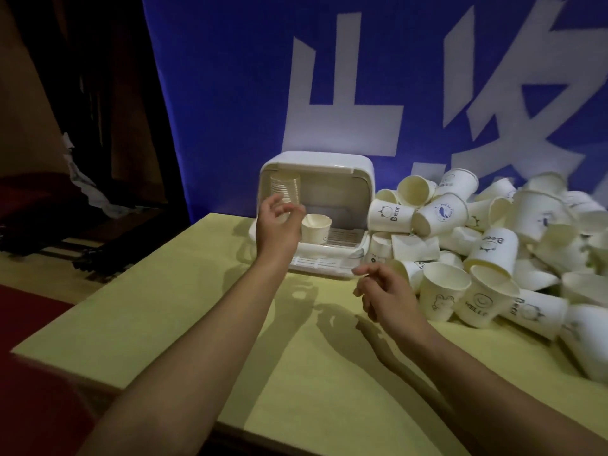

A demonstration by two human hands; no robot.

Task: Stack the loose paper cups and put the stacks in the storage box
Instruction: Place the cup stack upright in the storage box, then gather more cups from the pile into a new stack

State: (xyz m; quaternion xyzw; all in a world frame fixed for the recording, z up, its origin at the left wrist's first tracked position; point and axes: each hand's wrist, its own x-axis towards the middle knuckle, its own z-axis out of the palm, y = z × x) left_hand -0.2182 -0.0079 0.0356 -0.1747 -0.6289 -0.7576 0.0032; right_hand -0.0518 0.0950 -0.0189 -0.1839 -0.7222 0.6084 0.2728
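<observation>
The left hand (279, 222) was up at the open mouth of the white storage box (329, 166), fingers loosely curled just in front of the tall stack of cups (285, 189) standing at the box's nine o'clock side; whether they actually gripped the stack, I could not tell. A single cup (316, 228) sat upright on the rack inside, at three o'clock of that hand. The right hand (385, 291) hovered over the yellow table (197, 307), fingers relaxed and holding nothing, just at nine o'clock of the heap of loose cups (493, 245). That heap sprawled from the box's three o'clock side to the frame edge. A blue banner (230, 77) hung behind.
</observation>
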